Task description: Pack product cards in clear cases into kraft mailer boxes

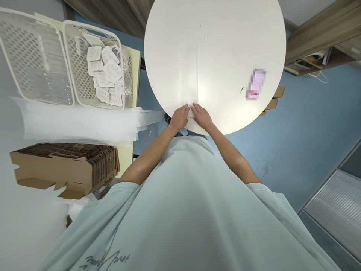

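Note:
A thin, translucent white foam sheet (189, 71) lies as a long strip on the round white table (234, 34), running away from me. At its near end, close to the table's front edge, my left hand (179, 117) and my right hand (202, 117) sit side by side with fingertips almost meeting. Both have their fingers closed over that end, thumbs on the near side. A small pale folded part shows between them; whether anything is wrapped inside is hidden.
Left of the table, a white basket (128, 75) holds many small white cards or packets beside another white basket (69, 86). Nearer are stacked foam sheets (79, 122) and flattened cardboard boxes (56, 169). A blurred pinkish phone-like object (256, 83) lies on the table's right.

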Demonstrator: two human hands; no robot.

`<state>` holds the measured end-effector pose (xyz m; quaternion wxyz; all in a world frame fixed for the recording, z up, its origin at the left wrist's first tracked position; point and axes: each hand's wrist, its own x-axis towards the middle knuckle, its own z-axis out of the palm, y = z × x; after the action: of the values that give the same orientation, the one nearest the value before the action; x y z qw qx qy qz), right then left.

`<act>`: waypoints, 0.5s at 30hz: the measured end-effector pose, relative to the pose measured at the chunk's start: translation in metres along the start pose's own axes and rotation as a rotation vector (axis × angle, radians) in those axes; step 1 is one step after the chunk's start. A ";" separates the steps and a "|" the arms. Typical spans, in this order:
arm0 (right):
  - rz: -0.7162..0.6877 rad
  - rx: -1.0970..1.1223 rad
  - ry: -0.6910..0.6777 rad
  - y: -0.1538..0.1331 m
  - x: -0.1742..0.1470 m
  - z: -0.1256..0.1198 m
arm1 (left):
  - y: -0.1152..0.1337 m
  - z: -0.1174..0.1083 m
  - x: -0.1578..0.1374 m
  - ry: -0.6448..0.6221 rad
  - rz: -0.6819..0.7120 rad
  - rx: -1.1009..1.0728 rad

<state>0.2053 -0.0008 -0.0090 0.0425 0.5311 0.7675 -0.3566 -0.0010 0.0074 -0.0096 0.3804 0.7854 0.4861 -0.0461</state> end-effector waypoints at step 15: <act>0.012 0.195 0.124 -0.006 -0.051 0.033 | 0.000 0.012 -0.030 0.029 -0.103 -0.168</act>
<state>0.2122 -0.0609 -0.0079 -0.0550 0.5583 0.7271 -0.3957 -0.0134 -0.0223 -0.0050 0.4350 0.7254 0.5333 -0.0134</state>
